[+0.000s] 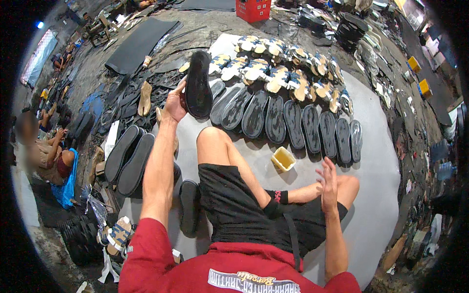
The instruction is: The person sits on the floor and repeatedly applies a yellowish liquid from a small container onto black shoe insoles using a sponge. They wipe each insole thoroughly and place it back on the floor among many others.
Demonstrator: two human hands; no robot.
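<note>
My left hand (175,101) is closed on the edge of a black shoe sole (199,83), holding it upright with its broad face toward me. Over my right knee, my right hand (328,183) is raised with its fingers stretched out and nothing in it. Between them, on the grey mat (378,146), lies a curved row of black soles (275,118) with wet, shiny streaks on top. A small yellow tub (283,159) of amber liquid stands in front of that row. Behind it are rows of sandal uppers (256,71) with tan footbeds and white and blue straps.
Large black soles (136,163) lean together left of my forearm, and another sole (189,207) lies beside my thigh. A tan foot form (145,97) rests among black scraps. A red box (253,10) stands at the back. At far left sits another person (49,151).
</note>
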